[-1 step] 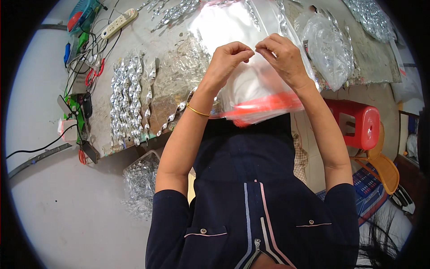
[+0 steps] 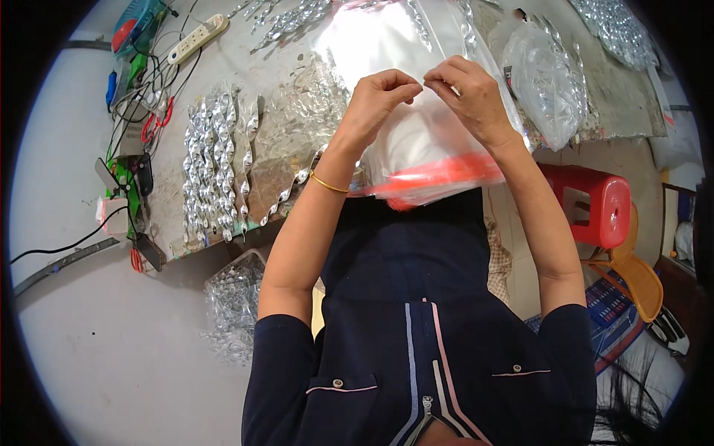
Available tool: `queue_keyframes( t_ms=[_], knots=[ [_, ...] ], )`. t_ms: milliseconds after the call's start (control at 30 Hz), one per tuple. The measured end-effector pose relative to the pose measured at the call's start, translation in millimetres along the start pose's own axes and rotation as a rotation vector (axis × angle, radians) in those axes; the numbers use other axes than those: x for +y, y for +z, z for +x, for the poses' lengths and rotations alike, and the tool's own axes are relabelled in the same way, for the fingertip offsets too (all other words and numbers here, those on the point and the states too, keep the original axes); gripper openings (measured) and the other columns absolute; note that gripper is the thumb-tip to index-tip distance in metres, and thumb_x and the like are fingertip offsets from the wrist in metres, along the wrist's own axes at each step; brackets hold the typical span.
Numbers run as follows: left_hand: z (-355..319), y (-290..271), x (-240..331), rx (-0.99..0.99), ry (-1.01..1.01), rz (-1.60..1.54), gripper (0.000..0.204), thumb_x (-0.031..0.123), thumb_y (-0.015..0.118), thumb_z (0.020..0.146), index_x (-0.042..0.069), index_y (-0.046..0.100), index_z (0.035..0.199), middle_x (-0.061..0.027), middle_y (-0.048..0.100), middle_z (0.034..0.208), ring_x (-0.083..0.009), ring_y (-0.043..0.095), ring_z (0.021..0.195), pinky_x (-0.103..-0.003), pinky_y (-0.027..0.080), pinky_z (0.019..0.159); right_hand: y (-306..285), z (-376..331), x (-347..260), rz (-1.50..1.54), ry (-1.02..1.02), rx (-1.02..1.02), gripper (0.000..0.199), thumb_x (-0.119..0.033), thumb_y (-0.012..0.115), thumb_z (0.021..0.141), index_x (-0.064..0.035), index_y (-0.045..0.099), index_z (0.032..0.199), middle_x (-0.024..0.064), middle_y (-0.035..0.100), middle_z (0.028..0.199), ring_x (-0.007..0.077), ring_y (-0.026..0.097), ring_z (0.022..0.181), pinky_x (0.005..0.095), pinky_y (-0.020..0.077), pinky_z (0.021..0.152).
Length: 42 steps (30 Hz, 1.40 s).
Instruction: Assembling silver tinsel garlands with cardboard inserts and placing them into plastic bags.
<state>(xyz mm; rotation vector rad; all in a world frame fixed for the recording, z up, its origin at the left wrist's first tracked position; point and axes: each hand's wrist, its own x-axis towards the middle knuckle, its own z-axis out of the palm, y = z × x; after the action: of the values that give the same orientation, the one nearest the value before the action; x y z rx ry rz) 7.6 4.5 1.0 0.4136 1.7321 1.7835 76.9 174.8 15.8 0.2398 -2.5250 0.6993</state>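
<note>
Both hands are raised over a stack of clear plastic bags [image 2: 405,145] with red-orange bands at the near end. My left hand [image 2: 379,100] is closed in a pinch, thumb against fingers, a thin yellow bangle [image 2: 328,183] on its wrist. Opposite it, my right hand [image 2: 468,97] pinches too, its fingertips a small gap from the left ones. Whatever lies between the fingers is too fine to make out. Left of my forearm, several silver twisted spiral strips [image 2: 212,167] lie side by side. One loose strip [image 2: 286,197] runs beside the left wrist.
More silver strips [image 2: 294,22] lie at the far side. A crumpled clear bag [image 2: 547,89] sits on the right of the table. A power strip [image 2: 198,39], cables and red-handled pliers [image 2: 158,121] are at left. Below stand a red stool [image 2: 611,212] and a bin [image 2: 238,286] of clear plastic.
</note>
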Motion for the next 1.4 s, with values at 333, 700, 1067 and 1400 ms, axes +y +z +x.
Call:
queue_keyframes(
  t_ms=[333,700,1067,1400],
  knots=[
    [3,-2,-6,-0.001,-0.022,0.011,0.016,0.012,0.067,0.081,-0.003,0.067,0.089,-0.0032,0.063,0.077,-0.009,0.055,0.072,-0.022,0.044,0.067,1,-5,4,0.17,0.112,0.135,0.027,-0.006,0.067,0.08,-0.0099,0.064,0.107,0.005,0.062,0.095,0.0156,0.059,0.075,0.0291,0.0483,0.067],
    [1,-5,-4,-0.037,-0.026,0.02,0.018,0.013,0.065,0.082,-0.003,0.067,0.09,-0.0029,0.063,0.078,-0.0088,0.055,0.074,-0.022,0.044,0.071,7,-15,-25,0.217,-0.035,0.16,0.034,0.0,0.065,0.081,-0.0077,0.061,0.114,0.008,0.062,0.107,0.0182,0.062,0.079,0.0285,0.0498,0.065],
    [-4,-11,-5,-0.077,-0.02,0.006,0.015,0.011,0.064,0.084,-0.003,0.066,0.09,-0.0029,0.063,0.079,-0.0086,0.055,0.076,-0.022,0.044,0.072,1,-5,-22,0.244,0.118,-0.13,0.012,-0.007,0.064,0.084,-0.0027,0.064,0.095,0.0085,0.06,0.08,0.0203,0.059,0.068,0.0282,0.048,0.063],
    [-3,-15,-2,-0.112,0.076,-0.047,0.01,0.008,0.063,0.086,-0.001,0.063,0.092,-0.0037,0.063,0.084,-0.0097,0.057,0.078,-0.023,0.047,0.074,-3,-6,-4,0.578,0.584,-0.514,0.018,-0.015,0.064,0.086,0.0,0.067,0.096,0.0015,0.061,0.076,0.0084,0.055,0.068,0.0236,0.0456,0.062]
  ],
)
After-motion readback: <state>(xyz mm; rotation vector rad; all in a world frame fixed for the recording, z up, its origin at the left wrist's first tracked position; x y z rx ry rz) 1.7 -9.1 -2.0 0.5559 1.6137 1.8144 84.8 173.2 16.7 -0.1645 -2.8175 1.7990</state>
